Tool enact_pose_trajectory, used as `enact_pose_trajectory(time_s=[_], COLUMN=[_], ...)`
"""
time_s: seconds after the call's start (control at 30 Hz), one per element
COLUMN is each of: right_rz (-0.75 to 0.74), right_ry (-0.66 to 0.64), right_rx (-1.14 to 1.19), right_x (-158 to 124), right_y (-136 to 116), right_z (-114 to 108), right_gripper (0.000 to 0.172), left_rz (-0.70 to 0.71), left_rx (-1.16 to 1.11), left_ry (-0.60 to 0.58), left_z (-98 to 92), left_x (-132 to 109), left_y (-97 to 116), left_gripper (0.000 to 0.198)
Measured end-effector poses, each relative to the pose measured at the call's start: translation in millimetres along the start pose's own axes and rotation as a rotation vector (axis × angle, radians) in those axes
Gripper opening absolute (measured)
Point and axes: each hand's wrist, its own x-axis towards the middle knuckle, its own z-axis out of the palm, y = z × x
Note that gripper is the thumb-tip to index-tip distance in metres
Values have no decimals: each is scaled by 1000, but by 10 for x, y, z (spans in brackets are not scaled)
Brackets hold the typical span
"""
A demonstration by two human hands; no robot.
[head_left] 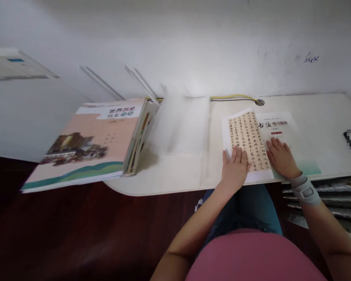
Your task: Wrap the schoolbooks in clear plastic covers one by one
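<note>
"世界历史" on the pink textbook (87,144) cover, "书法练习指导" on the white booklet (280,128), columns of calligraphy on the tan sheet (245,136)

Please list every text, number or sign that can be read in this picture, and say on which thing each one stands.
"世界历史": title on the pink textbook cover; the smaller print beside it is blurred.
"书法 练习指导": title on the white booklet under the right hand.
Columns of calligraphy on the tan sheet under the left hand: too small to read.
Blue scribble on the wall: illegible.
</note>
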Motion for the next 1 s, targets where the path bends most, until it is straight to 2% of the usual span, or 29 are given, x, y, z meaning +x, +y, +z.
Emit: enact_pose_trajectory(time_s=[0.1,0.27,0.57,0.83,1.0], right_rz=[1,10,13,15,2], right_ry=[20,22,19,40,52], right_rx=[-48,-113,-123,-136,-151], right_x=[-37,-42,-40,-36,-39], right_y=[-20,-12,-19,-33,-15], right_z=[-1,13,16,35,63], right_gripper=[51,49,49,49,50], left_rz=[-18,-62,-111,-110,-103], left_rx=[14,62,120,163,151], left_ry=[-19,-67,-133,-138,-164], left_z=[5,-92,-153,-222,-212], left_x=[-55,-161,94,-67,114], left_y=[-82,-171,-114,-147,-156], left_gripper=[51,50,51,52,54])
